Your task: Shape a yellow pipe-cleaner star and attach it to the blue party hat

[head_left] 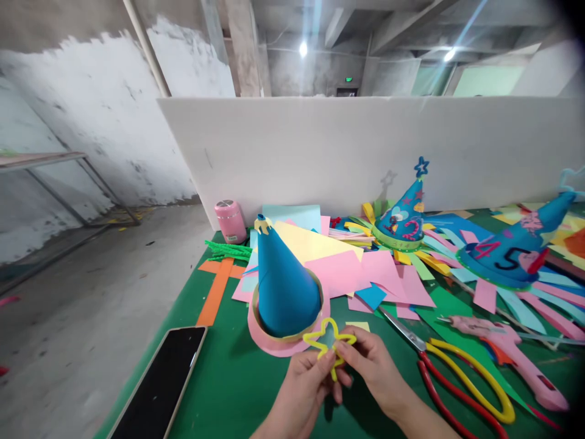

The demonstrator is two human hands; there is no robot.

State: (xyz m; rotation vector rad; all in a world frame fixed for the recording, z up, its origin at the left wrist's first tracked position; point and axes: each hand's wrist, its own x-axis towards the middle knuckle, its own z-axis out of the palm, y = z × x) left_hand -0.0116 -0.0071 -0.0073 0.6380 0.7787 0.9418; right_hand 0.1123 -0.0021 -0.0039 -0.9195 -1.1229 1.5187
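Between the fingertips of both my hands is a yellow pipe-cleaner star (329, 329) with a short stem pointing down. My left hand (305, 387) pinches its lower left side, and my right hand (375, 363) pinches its right side; both are closed on it. Just beyond them stands a blue paper cone hat (283, 280), leaning a little left, inside a pink paper ring (269, 347). A cut yellow paper piece (264, 225) wraps the cone's tip.
Scissors (420, 347) and a pink glue gun (507, 341) lie at right, a phone (159, 384) at left. Behind are pink paper sheets (336, 271), green pipe cleaners (228, 250), a pink canister (230, 221), two decorated hats (404, 213) and a white partition (320, 152).
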